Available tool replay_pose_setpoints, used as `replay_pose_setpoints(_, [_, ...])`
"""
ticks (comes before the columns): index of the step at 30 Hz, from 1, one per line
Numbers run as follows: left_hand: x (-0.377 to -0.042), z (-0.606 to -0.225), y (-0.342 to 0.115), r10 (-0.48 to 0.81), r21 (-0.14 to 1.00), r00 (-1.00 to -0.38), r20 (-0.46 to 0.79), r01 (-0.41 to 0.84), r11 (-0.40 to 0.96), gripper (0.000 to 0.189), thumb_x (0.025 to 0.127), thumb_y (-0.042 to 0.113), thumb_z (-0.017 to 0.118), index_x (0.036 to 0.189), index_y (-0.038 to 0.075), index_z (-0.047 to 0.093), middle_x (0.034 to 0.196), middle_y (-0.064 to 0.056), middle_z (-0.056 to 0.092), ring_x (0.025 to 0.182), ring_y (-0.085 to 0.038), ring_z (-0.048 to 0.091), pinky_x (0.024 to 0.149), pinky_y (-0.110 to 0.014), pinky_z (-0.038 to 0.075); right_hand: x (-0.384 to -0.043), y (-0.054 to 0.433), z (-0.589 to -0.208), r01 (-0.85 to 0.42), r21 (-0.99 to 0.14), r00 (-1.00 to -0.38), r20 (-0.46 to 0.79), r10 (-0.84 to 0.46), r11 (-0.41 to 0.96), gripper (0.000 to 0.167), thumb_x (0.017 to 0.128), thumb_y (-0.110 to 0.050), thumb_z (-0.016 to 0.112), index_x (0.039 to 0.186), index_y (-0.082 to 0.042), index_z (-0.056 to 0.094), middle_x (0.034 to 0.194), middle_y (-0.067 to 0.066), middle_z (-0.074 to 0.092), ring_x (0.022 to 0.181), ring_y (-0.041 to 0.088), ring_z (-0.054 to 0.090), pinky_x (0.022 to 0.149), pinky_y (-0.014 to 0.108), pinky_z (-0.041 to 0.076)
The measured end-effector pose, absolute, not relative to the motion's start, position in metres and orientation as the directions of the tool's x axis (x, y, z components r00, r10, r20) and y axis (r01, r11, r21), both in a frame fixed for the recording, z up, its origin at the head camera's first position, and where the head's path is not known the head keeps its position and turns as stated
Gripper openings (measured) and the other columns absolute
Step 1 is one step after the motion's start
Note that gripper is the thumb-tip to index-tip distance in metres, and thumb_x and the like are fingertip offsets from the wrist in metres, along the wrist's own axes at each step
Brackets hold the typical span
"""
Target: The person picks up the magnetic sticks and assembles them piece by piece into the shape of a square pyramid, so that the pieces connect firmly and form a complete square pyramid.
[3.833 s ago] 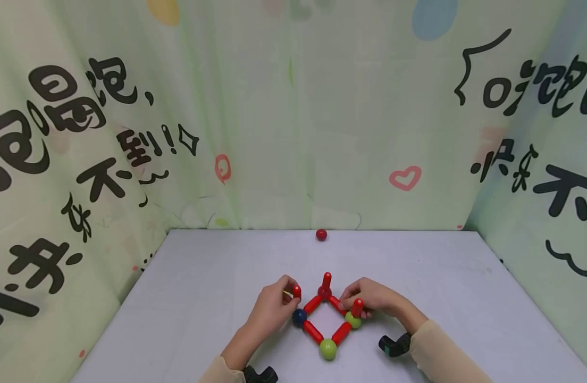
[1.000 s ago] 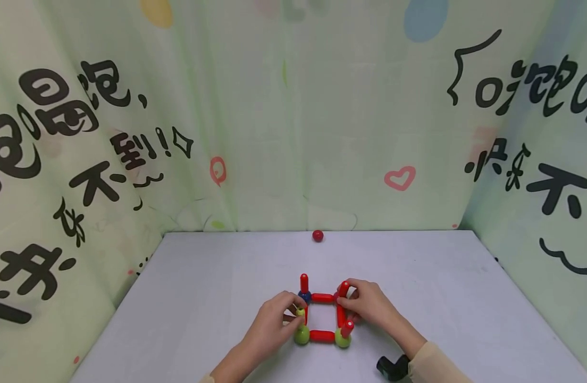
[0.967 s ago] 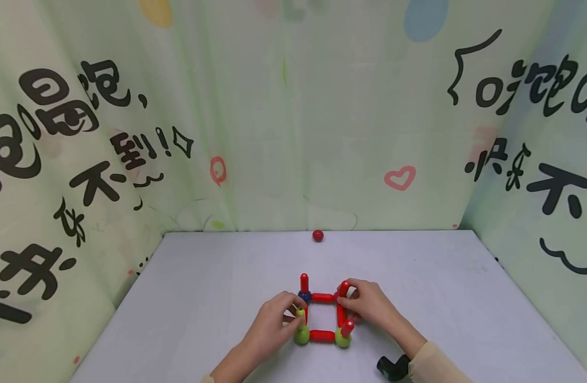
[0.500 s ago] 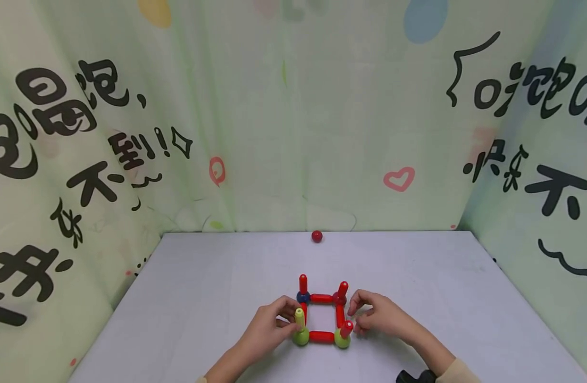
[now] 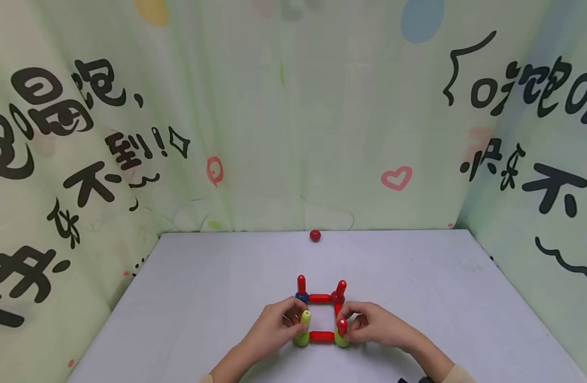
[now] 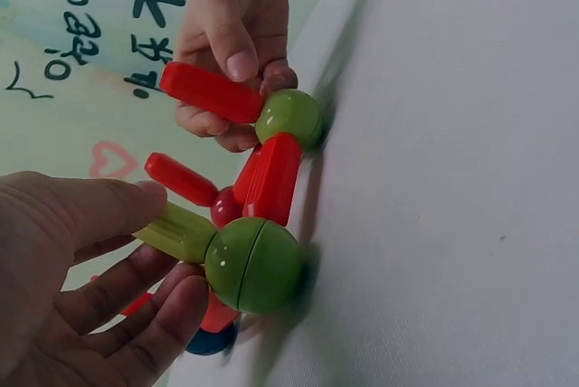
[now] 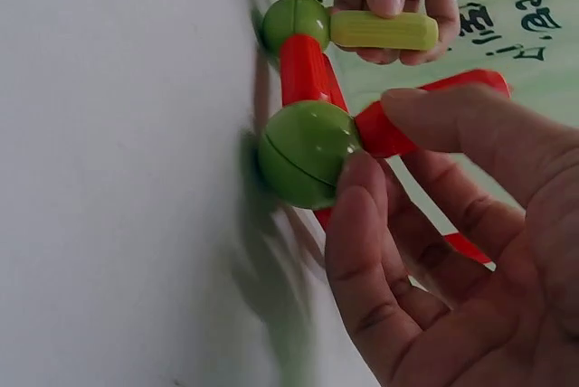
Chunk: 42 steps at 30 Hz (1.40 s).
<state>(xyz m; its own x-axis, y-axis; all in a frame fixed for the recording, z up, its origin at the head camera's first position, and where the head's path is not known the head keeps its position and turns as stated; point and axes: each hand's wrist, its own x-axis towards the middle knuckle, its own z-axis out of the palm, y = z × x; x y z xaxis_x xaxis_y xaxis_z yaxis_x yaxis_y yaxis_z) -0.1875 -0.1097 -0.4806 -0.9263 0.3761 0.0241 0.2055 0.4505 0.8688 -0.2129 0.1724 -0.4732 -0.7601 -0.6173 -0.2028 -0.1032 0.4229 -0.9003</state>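
A square frame of red magnetic rods [image 5: 321,336] and balls sits on the table. Its back corners are a blue ball [image 5: 301,298] and a dark red ball [image 5: 338,298], each bearing an upright red rod. Green balls form the near corners. My left hand [image 5: 274,325] pinches a yellow-green rod [image 6: 185,231] that stands on the near-left green ball [image 6: 255,265]. On the opposite side my right hand [image 5: 379,327] pinches the red upright rod [image 6: 213,93] at the near-right green ball [image 7: 303,156], fingertips touching that ball.
A loose dark red ball [image 5: 315,235] lies at the table's far edge. The white table [image 5: 217,276] is enclosed by pale green printed curtains [image 5: 255,117] at the back and both sides.
The frame has been turned, bringing the blue ball to the back left. A yellow-green rod now stands near left. My right hand left the back-right rod and came to the near-right one.
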Motion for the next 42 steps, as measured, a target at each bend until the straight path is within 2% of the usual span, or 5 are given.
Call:
replay_pose_setpoints(16, [-0.195,-0.485,-0.095,0.331,0.843,-0.943,0.03,0.203,0.499,0.022,0.091,0.02,0.081,0.108,0.016,0.067,0.087,0.007,0.062,0.075,-0.008,0.056,0.068,-0.017,0.051,-0.205,0.155,-0.478,-0.199,-0.825,-0.89,-0.074,-0.45,0.529,0.023,0.085,-0.023,0.084,0.098,-0.012,0.068,0.084,-0.002,0.064,0.069,0.014,0.059,0.06,0.023,0.049])
replay_pose_setpoints(28, [-0.2,-0.487,-0.1,0.254,0.849,-0.966,0.05,0.175,0.499,0.016,0.097,0.03,0.073,0.104,0.017,0.067,0.09,0.007,0.065,0.079,-0.01,0.059,0.068,-0.019,0.052,-0.206,0.156,-0.47,-0.096,-0.851,-0.918,-0.124,-0.376,0.516,0.024,0.093,-0.029,0.077,0.098,-0.009,0.065,0.087,0.003,0.066,0.066,0.018,0.063,0.061,0.027,0.055])
replay_pose_setpoints(32, [-0.208,-0.488,-0.103,0.148,0.847,-0.981,0.129,0.187,0.498,0.016,0.1,0.024,0.069,0.11,0.012,0.064,0.09,0.004,0.065,0.074,-0.009,0.059,0.065,-0.02,0.052,-0.214,0.162,-0.466,0.009,-0.901,-0.959,-0.13,-0.25,0.434,0.024,0.099,-0.02,0.07,0.111,-0.004,0.058,0.088,0.009,0.072,0.066,0.022,0.067,0.065,0.03,0.06])
replay_pose_setpoints(37, [-0.218,-0.488,-0.105,0.102,0.856,-0.984,0.144,0.176,0.485,0.039,0.099,0.015,0.069,0.135,0.007,0.056,0.089,0.0,0.067,0.064,-0.009,0.061,0.062,-0.02,0.053,-0.227,0.161,-0.463,0.036,-0.924,-0.976,-0.114,-0.187,0.38,0.043,0.102,-0.016,0.065,0.141,-0.007,0.053,0.093,0.009,0.076,0.069,0.025,0.07,0.068,0.028,0.06])
replay_pose_setpoints(42, [-0.222,-0.489,-0.102,0.118,0.863,-0.986,0.119,0.161,0.479,0.035,0.099,0.017,0.069,0.134,0.011,0.063,0.09,-0.001,0.067,0.063,-0.011,0.06,0.06,-0.021,0.053,-0.231,0.153,-0.463,0.008,-0.916,-0.975,-0.096,-0.201,0.402,0.041,0.1,-0.015,0.067,0.139,-0.004,0.059,0.093,0.008,0.077,0.069,0.022,0.07,0.068,0.027,0.06])
